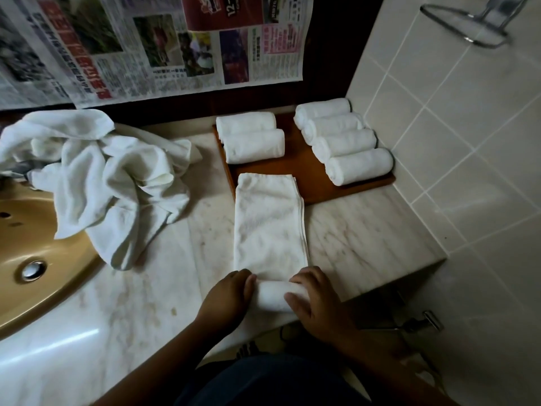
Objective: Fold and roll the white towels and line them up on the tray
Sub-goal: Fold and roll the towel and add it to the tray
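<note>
A folded white towel lies as a long strip on the marble counter, its far end over the front edge of the brown wooden tray. Its near end is rolled into a short cylinder. My left hand grips the roll's left end and my right hand curls over its right end. On the tray lie two rolled towels at the left and several rolled towels in a row at the right.
A heap of loose white towels lies left of the tray, draped over the rim of a tan sink. Newspaper covers the back wall. A tiled wall borders the counter on the right, where the counter ends.
</note>
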Demonstrator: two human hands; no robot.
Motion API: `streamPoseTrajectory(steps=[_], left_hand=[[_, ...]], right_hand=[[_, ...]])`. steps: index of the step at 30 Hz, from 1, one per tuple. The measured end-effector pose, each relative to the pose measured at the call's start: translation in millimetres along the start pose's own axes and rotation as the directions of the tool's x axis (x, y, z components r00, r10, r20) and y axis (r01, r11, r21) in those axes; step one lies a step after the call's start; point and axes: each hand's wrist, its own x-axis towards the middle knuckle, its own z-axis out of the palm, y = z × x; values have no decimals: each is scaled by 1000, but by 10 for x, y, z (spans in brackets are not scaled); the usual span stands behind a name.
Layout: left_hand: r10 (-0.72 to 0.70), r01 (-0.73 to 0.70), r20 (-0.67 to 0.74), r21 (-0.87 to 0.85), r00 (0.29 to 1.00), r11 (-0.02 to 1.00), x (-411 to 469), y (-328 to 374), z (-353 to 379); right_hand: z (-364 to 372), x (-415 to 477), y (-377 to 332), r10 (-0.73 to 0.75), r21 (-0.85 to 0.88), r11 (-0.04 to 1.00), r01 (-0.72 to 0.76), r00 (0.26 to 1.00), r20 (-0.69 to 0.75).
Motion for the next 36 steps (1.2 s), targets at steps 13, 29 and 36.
streamPoseTrajectory(steps=[13,29,36], left_hand=[[168,-164,-6,191,986,968,-279,25,83],[281,-275,65,509,957,816,12,-35,62],[151,-176,97,340,984,924,44,8,-20]], right_hand=[[225,179,17,50,-115,990,-76,976,-212],[114,394,-15,41,-300,952,-68,995,-93],[85,32,161,-228,-312,925,215,974,-8]])
